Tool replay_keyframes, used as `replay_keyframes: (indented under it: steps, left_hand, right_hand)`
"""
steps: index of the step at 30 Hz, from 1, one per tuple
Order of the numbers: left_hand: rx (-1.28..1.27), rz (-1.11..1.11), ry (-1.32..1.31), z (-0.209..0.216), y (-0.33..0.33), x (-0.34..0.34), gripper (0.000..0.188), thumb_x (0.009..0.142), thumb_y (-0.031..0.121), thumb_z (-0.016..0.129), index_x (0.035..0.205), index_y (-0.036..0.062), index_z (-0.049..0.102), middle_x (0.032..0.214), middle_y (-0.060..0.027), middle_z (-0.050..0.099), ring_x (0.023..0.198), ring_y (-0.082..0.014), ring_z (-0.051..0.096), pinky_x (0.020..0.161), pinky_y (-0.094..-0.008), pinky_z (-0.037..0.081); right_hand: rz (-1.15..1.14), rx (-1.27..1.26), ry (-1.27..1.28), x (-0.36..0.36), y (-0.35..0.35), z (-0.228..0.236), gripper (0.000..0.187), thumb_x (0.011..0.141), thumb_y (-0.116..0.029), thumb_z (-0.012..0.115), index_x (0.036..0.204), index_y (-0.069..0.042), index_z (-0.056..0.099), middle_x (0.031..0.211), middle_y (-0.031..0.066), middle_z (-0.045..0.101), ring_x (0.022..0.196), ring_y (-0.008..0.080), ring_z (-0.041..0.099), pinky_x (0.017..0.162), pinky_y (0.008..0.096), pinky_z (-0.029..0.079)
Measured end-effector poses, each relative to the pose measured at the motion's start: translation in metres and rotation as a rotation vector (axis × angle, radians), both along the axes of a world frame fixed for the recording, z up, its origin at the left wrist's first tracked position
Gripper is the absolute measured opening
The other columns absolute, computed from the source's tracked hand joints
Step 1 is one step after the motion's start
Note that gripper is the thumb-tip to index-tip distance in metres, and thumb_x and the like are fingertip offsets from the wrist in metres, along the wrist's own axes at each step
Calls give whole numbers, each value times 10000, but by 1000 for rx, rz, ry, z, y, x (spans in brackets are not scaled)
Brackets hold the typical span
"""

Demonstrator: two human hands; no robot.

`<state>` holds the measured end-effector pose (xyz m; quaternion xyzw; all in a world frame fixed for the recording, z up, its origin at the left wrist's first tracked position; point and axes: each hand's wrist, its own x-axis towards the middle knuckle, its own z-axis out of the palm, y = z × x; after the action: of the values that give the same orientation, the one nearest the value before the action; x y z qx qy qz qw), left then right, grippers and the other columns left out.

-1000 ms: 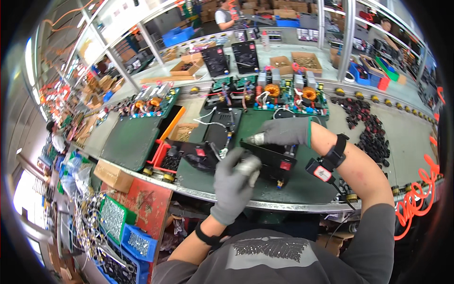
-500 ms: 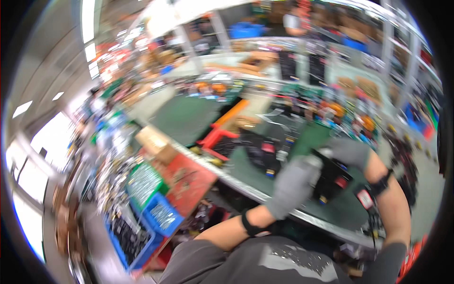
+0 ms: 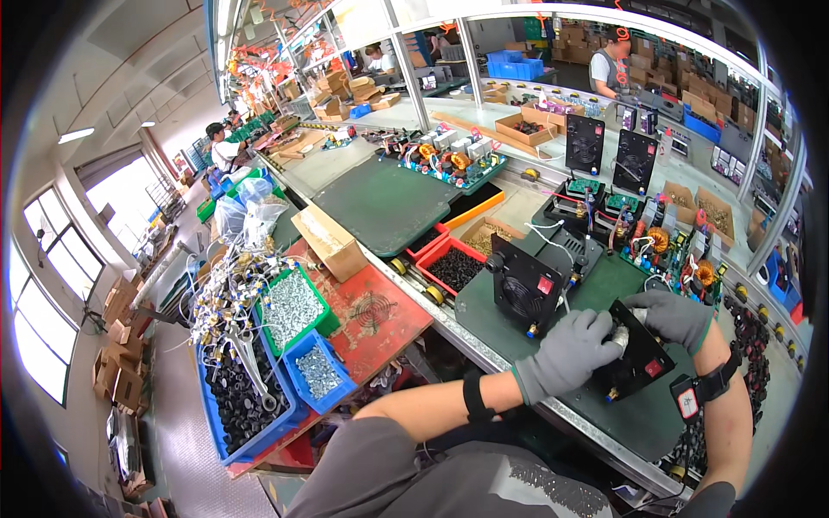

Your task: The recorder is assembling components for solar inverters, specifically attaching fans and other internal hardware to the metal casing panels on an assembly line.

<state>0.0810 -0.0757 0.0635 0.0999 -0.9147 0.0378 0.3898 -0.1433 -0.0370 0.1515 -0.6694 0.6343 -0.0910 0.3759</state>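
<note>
Right of the upright fan panel, the right hand's fingers pinch a black panel's upper edge; the left hand's curl against it, grip unclear. Its brass fitting is on; anything left unfitted is hidden.

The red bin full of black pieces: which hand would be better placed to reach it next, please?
Probably the left hand: it is nearer the red bin, though the fan panel stands partly between. The right hand is farther off, by the upper edge of the black panel.
</note>
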Motion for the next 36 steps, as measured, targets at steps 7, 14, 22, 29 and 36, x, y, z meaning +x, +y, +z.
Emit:
replay_keyframes:
  steps: [7, 14, 22, 29, 36]
  left_hand:
    - [-289, -253, -343, 47, -24, 2, 211, 790, 224, 606, 991, 157, 598, 923, -45, 554, 906, -220, 586, 725, -357, 476]
    - [-333, -315, -482, 78, -32, 6, 310, 808, 210, 633, 1113, 157, 606, 942, -50, 569, 850, -249, 616, 713, -394, 493]
    - [203, 39, -415, 119, -101, 69, 384, 775, 272, 802, 1062, 42, 690, 911, -107, 658, 833, -291, 632, 735, -356, 508]
    - [514, -286, -332, 95, -96, 47, 248, 814, 136, 773, 1027, 17, 727, 798, -98, 649, 735, -199, 626, 704, -297, 499]
    - [406, -369, -295, 85, -73, 26, 276, 819, 157, 769, 1052, 16, 724, 838, -127, 675, 741, -230, 653, 696, -308, 501]
  right_hand:
    - [175, -164, 15, -10, -3, -9, 504, 980, -387, 523, 1341, -38, 568, 1294, 165, 624, 1203, 296, 582, 1018, 362, 452]
    - [-21, -218, 139, 3, 1, 0, 494, 990, -455, 504, 1148, -14, 659, 1020, 153, 693, 868, 259, 655, 820, 378, 518]
    - [-60, -335, 435, 35, 75, 28, 394, 878, -413, 646, 1017, -48, 697, 879, 188, 682, 878, 360, 670, 787, 452, 514]
    - [-211, -319, 574, 37, 104, 28, 270, 862, -293, 632, 981, -66, 717, 868, 180, 680, 867, 354, 671, 779, 460, 513]
    - [-325, -498, 707, 50, 107, 58, 273, 887, -303, 662, 1029, -71, 685, 955, 149, 670, 901, 353, 657, 805, 452, 518]
